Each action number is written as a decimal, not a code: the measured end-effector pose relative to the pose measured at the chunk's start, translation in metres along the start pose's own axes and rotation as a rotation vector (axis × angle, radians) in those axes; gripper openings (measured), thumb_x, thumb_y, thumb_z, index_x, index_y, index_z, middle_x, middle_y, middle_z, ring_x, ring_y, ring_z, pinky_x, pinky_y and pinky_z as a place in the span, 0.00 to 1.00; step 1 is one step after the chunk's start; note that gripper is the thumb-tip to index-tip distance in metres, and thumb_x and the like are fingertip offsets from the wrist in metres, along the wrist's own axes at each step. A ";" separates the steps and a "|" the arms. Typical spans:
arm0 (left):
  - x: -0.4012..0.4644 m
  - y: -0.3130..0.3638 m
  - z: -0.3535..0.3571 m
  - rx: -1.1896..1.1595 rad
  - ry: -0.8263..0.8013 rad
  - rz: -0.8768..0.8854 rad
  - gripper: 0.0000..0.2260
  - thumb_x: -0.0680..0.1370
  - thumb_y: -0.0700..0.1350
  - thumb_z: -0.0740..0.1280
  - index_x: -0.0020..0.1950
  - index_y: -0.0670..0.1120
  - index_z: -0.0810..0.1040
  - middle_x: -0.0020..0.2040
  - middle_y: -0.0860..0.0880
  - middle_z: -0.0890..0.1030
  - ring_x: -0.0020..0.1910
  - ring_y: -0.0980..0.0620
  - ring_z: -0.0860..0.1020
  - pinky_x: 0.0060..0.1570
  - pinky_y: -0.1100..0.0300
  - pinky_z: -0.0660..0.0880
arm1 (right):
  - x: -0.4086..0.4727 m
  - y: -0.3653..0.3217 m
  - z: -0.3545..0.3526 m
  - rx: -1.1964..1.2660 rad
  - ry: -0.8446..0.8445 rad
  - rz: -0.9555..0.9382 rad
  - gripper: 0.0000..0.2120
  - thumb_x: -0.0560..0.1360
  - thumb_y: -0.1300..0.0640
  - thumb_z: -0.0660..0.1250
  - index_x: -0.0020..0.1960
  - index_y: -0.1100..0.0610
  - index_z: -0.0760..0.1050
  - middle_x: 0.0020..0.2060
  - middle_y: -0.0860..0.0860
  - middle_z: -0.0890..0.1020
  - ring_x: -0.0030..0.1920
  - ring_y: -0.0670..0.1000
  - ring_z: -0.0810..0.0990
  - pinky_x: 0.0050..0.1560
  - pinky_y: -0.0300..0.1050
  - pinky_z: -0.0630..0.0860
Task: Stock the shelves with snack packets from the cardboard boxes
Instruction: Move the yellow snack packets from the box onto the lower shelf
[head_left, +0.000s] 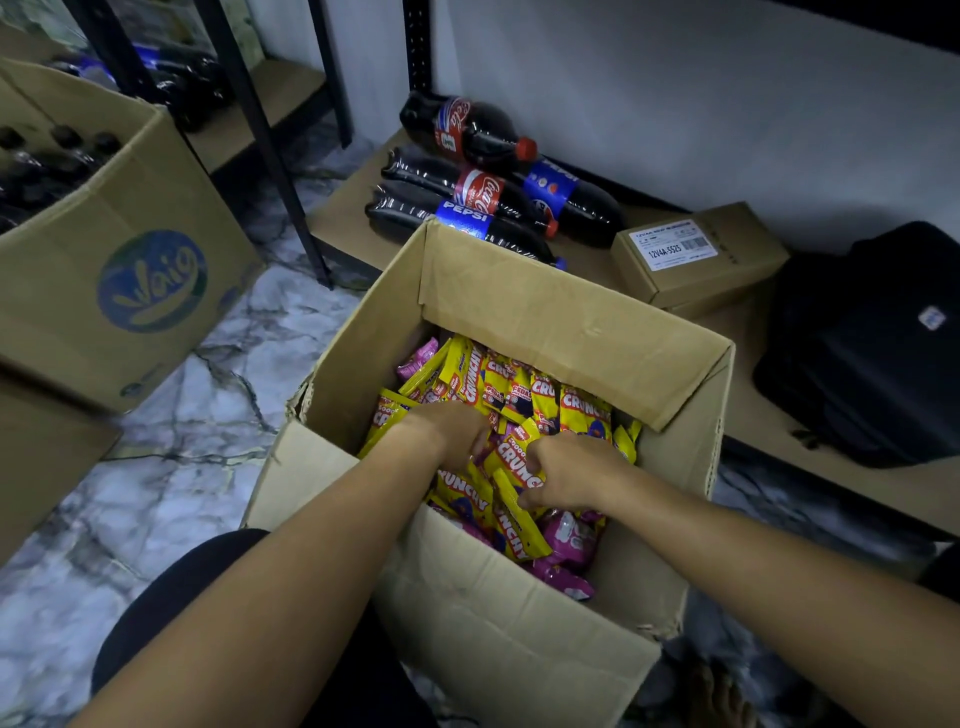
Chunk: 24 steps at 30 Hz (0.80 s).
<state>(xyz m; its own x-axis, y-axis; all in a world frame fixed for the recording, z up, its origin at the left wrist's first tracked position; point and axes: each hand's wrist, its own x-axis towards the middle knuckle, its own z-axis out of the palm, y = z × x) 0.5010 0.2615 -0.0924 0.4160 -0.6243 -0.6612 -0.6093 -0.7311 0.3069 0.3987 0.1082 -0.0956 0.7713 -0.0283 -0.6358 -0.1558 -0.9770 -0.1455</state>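
Note:
An open cardboard box (571, 332) stands on the marble floor in front of me, filled with several yellow Crunchy snack packets (524, 395) and some pink packets (569, 540). Both my hands are inside it. My left hand (452, 431) reaches down among the yellow packets, its fingers curled into the pile and partly hidden. My right hand (566, 473) grips a yellow packet (514, 457) near the middle of the box, fingers curled round its edge. The low wooden shelf (343, 213) lies just behind the box.
Several cola bottles (483, 171) lie on the low shelf, beside a small brown carton (696, 260) and a black bag (867, 343). A large box of dark bottles (104, 260) stands at the left. Black shelf posts (280, 171) rise behind it.

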 end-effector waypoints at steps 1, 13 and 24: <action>0.001 -0.001 0.000 0.000 -0.003 -0.003 0.08 0.76 0.35 0.66 0.50 0.47 0.76 0.49 0.50 0.77 0.45 0.51 0.75 0.43 0.59 0.71 | 0.001 -0.001 0.000 0.001 0.004 -0.016 0.25 0.70 0.36 0.72 0.56 0.54 0.77 0.51 0.51 0.81 0.51 0.55 0.80 0.50 0.53 0.79; 0.008 -0.007 0.000 -0.012 0.043 -0.011 0.08 0.77 0.36 0.66 0.46 0.49 0.78 0.50 0.50 0.80 0.52 0.49 0.78 0.49 0.58 0.75 | 0.013 -0.022 0.004 0.085 0.047 -0.104 0.04 0.74 0.59 0.70 0.47 0.57 0.78 0.45 0.54 0.80 0.45 0.56 0.80 0.40 0.50 0.77; -0.024 -0.007 -0.032 -0.141 0.342 0.097 0.05 0.78 0.45 0.68 0.47 0.55 0.76 0.47 0.54 0.77 0.47 0.51 0.77 0.44 0.56 0.75 | -0.020 0.015 -0.029 0.336 0.266 -0.077 0.06 0.70 0.62 0.68 0.41 0.53 0.71 0.35 0.50 0.83 0.38 0.52 0.81 0.40 0.49 0.77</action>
<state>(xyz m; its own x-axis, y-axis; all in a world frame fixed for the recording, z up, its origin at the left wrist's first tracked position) 0.5166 0.2728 -0.0569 0.5767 -0.7309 -0.3650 -0.5677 -0.6798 0.4643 0.3987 0.0882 -0.0626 0.9138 -0.0547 -0.4025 -0.2501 -0.8565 -0.4514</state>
